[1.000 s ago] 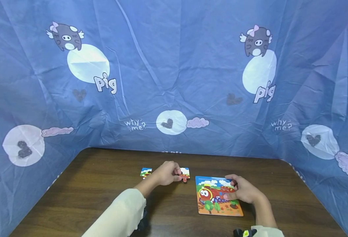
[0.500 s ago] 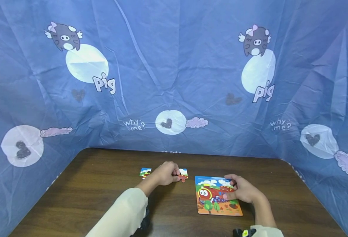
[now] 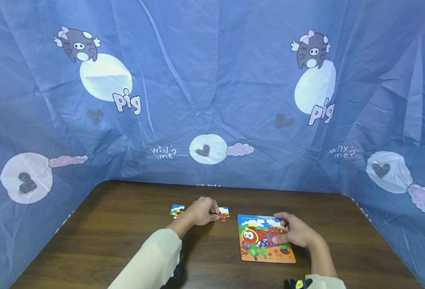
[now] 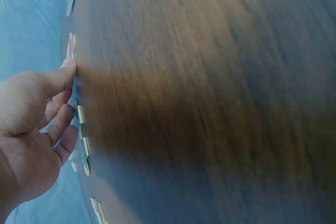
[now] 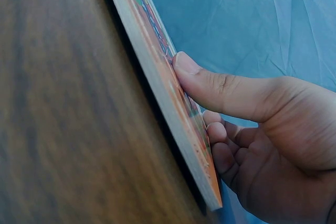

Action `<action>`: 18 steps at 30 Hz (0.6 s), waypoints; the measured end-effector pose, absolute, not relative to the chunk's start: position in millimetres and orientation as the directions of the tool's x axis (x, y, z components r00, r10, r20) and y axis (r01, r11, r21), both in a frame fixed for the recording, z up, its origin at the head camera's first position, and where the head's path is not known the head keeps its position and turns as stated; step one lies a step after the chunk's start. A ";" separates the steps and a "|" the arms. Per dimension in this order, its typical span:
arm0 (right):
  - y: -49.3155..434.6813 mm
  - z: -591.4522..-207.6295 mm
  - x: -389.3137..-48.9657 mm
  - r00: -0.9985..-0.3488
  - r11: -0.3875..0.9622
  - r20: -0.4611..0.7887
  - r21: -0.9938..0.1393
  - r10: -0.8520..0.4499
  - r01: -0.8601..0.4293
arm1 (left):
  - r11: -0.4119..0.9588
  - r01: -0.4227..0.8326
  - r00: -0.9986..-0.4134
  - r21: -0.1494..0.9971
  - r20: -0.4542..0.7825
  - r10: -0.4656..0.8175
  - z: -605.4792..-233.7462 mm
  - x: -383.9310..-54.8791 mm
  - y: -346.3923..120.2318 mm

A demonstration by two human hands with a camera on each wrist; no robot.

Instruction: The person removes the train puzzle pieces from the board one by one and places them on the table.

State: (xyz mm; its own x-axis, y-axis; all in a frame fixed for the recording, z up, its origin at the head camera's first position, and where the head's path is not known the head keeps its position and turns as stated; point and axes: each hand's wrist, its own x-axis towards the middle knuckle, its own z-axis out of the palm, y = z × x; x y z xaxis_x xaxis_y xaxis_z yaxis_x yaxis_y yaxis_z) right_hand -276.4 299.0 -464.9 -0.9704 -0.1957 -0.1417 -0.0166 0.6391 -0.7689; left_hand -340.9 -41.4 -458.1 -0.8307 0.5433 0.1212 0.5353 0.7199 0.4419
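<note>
My left hand point(image 3: 201, 211) pinches a small jigsaw piece point(image 3: 224, 212) with white, blue and red on it, near the far side of the table. Thumb and fingertips meet on its left edge. Another puzzle piece point(image 3: 177, 209) shows just left of that hand, partly covered by it. On the right lies a square puzzle board point(image 3: 259, 251) picturing a red train with eyes, trees and clouds. My right hand point(image 3: 299, 233) grips its right side, the thumb on the picture face and the other fingers at the edge, as the right wrist view shows.
The brown wooden table point(image 3: 125, 249) ends at a blue cloth backdrop point(image 3: 212, 80) with printed pigs and hearts. In the left wrist view, several thin piece edges point(image 4: 85, 148) line up along the table beside the left hand.
The piece in my left hand has shifted slightly left and toward me. My right hand stays in place on the board.
</note>
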 end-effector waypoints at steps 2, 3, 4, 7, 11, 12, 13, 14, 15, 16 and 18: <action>299.2 -465.2 -276.6 -0.970 0.640 -0.142 -0.768 -0.196 -0.017 | 0.718 0.535 -0.830 0.445 0.120 0.545 -457.4 -340.4 -41.1; 299.2 -465.3 -276.7 -0.970 0.641 -0.143 -0.768 -0.196 -0.016 | 0.718 0.534 -0.830 0.447 0.118 0.545 -457.0 -340.2 -41.0; 299.2 -465.3 -276.8 -0.970 0.642 -0.144 -0.767 -0.195 -0.015 | 0.718 0.533 -0.831 0.447 0.116 0.545 -456.4 -339.9 -41.0; 299.1 -465.5 -277.3 -0.970 0.644 -0.148 -0.765 -0.191 -0.010 | 0.719 0.535 -0.829 0.443 0.116 0.546 -456.1 -340.0 -40.8; 299.1 -465.5 -277.5 -0.970 0.643 -0.151 -0.766 -0.188 -0.005 | 0.720 0.540 -0.828 0.435 0.125 0.546 -456.9 -340.9 -40.0; 299.1 -465.4 -277.5 -0.970 0.643 -0.152 -0.766 -0.189 -0.005 | 0.718 0.543 -0.827 0.435 0.131 0.547 -457.2 -341.1 -39.6; 299.2 -465.3 -277.4 -0.970 0.642 -0.152 -0.767 -0.190 -0.005 | 0.715 0.545 -0.826 0.439 0.135 0.547 -457.4 -341.0 -38.9; 299.2 -465.2 -277.2 -0.970 0.644 -0.151 -0.765 -0.190 -0.007 | 0.710 0.546 -0.825 0.445 0.139 0.547 -457.4 -340.7 -37.9; 299.2 -465.1 -277.0 -0.970 0.645 -0.150 -0.764 -0.191 -0.009 | 0.706 0.546 -0.825 0.451 0.141 0.548 -457.3 -340.4 -36.7; 299.3 -465.0 -276.9 -0.970 0.645 -0.149 -0.764 -0.192 -0.010 | 0.698 0.550 -0.822 0.460 0.146 0.551 -456.9 -339.8 -35.4; 299.2 -464.7 -276.6 -0.970 0.646 -0.151 -0.763 -0.192 -0.009 | 0.686 0.552 -0.818 0.474 0.147 0.556 -456.0 -338.2 -31.8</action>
State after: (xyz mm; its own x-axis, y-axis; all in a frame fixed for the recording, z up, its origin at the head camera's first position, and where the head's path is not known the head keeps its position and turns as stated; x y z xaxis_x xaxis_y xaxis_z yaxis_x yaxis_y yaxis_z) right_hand -276.6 299.2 -464.7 -0.9697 -0.1923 -0.1508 -0.0095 0.6461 -0.7632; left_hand -338.2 -31.8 -456.0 -0.8177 0.5565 0.1474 0.5523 0.6861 0.4737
